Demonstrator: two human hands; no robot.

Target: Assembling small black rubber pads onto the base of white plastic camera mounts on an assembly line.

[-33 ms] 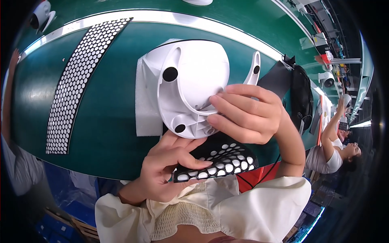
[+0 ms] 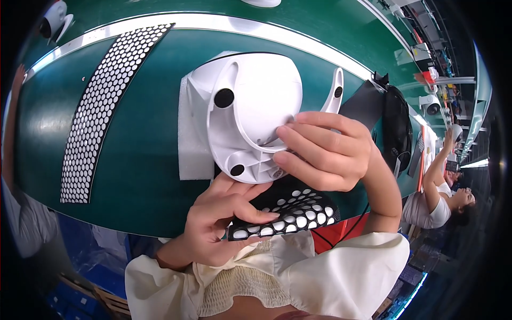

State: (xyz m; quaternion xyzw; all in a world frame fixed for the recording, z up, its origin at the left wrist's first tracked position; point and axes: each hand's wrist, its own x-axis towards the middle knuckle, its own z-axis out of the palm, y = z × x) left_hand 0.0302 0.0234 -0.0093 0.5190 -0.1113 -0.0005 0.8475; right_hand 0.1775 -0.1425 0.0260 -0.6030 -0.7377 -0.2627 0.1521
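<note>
A white plastic housing with curved legs (image 2: 269,88) rests underside up on a white foam block (image 2: 194,154). Black round pads (image 2: 224,98) sit on its legs, with another black pad (image 2: 237,170) near its front. My left hand (image 2: 216,218) pinches a bent black sheet of white round dots (image 2: 301,220) between thumb and fingers, just in front of the housing; its fingertips reach under the housing's near edge. My right hand (image 2: 325,152) is curled over the housing's near right rim, fingertips against it. Whether a small pad lies under those fingertips is hidden.
A long strip of white dots on black (image 2: 101,114) lies at the left of the green table (image 2: 149,133). Black items (image 2: 397,128) stand at the right, beside a dark grey sheet (image 2: 365,101). A white rail (image 2: 213,21) runs along the back. Another person (image 2: 440,202) works at the right.
</note>
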